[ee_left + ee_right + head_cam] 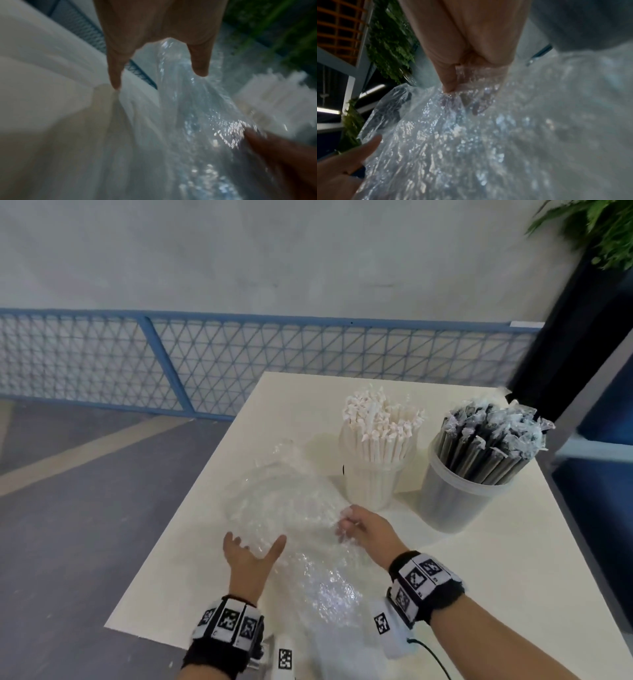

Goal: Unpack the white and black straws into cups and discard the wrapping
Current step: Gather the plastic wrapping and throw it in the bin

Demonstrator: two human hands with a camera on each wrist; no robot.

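A large sheet of clear plastic wrapping [291,508] lies crumpled across the near middle of the cream table [479,577]. My left hand [255,553] reaches into its near left edge, thumb and fingers spread; in the left wrist view two straight fingers [116,75] flank a ridge of the wrapping [188,108]. My right hand [352,525] pinches the wrapping [453,148] at its right side, thumb against fingers [448,81]. White paper-wrapped straws [376,433] stand in a clear cup [370,487]. Black straws [489,450] fill a second cup [452,501] to its right.
The table's left edge [178,508] drops to grey floor. A blue mesh fence [239,364] runs behind. A dark planter [575,344] with green leaves stands at the table's far right corner. Bare tabletop lies to the right of my right arm.
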